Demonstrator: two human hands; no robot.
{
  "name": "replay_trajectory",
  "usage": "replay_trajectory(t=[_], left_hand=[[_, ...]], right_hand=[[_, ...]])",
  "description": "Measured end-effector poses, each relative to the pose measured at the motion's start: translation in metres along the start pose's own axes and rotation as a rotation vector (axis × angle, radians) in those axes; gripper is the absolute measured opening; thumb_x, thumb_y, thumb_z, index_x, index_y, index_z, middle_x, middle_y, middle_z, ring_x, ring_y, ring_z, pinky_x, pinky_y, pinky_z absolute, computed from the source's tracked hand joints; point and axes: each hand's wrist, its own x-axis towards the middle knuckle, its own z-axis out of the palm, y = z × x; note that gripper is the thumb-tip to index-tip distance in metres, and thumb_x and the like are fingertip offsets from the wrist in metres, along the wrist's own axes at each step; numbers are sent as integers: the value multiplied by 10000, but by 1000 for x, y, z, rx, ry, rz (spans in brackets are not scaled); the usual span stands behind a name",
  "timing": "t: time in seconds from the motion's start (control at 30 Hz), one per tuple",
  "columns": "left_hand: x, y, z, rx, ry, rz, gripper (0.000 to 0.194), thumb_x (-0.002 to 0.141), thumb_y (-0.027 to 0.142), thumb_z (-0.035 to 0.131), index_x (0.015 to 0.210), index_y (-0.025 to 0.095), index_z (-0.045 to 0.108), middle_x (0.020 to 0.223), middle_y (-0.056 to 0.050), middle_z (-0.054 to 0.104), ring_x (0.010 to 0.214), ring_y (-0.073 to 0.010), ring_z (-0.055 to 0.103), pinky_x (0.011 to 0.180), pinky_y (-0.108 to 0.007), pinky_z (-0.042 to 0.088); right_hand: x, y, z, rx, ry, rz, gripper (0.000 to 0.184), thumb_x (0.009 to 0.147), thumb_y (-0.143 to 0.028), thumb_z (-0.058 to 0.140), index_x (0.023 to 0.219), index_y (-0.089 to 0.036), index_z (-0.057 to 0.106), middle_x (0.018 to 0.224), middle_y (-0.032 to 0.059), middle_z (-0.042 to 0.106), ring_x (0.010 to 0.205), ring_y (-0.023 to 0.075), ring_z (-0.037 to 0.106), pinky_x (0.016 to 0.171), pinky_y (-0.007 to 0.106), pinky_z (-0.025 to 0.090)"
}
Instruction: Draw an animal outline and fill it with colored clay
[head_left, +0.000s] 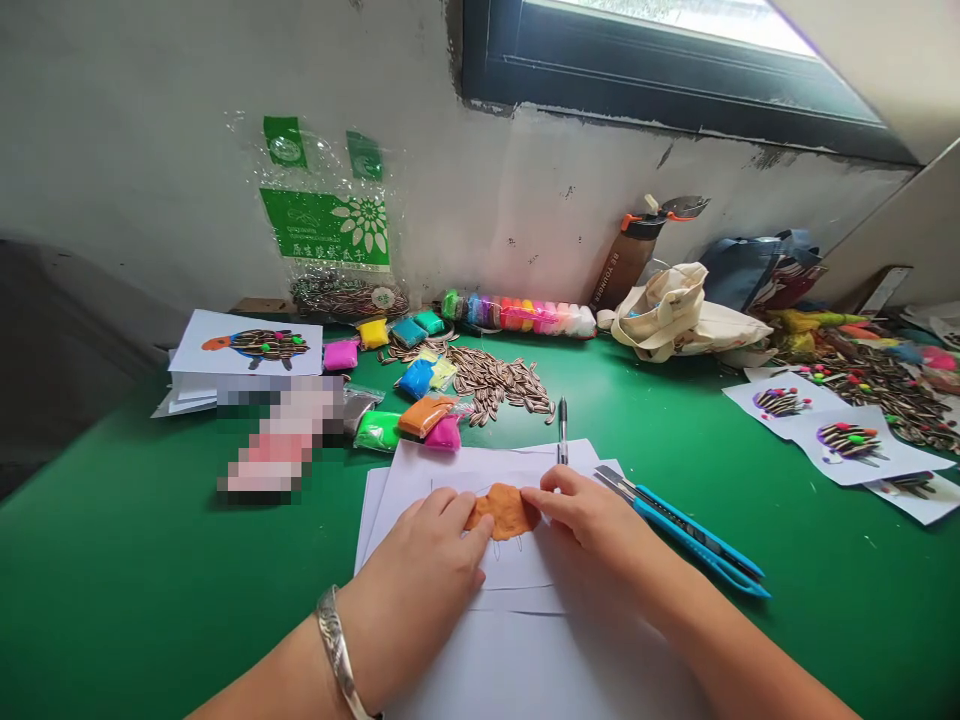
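A flattened piece of orange modelling clay [504,512] lies on a sheet of white paper [420,462] with pencil-like lines drawn on it. My left hand [424,545] presses the clay's left side, its thumb on top and the fingers bent around the edge. At the right edge, my right hand [592,515] touches the clay with its index finger, the other fingers curled in. Beyond the right hand a pen [562,430] lies on the paper. A blue utility knife [690,535] rests on the table to the right.
Packets of coloured clay [426,415] and a pile of sunflower seeds [502,380] lie behind the paper. Left stands a stack of paper with a seed turtle picture [259,345]. A cloth bag [667,315], a brown bottle [626,260] and seed-decorated sheets [855,445] are at right.
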Motion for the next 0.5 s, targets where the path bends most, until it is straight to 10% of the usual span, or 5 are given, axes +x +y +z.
replay_trajectory(t=[0.5], left_hand=[[0,-1,2,-10,29,16,306,849,94,501,1126,159,614,1190,-131,581,1095,-304,520,946,-492,473]], right_hand=[[-2,-3,-6,-77,-7,-25,366,829,-26,444,989,-248,688,937,48,624,746,138,571,639,223,407]])
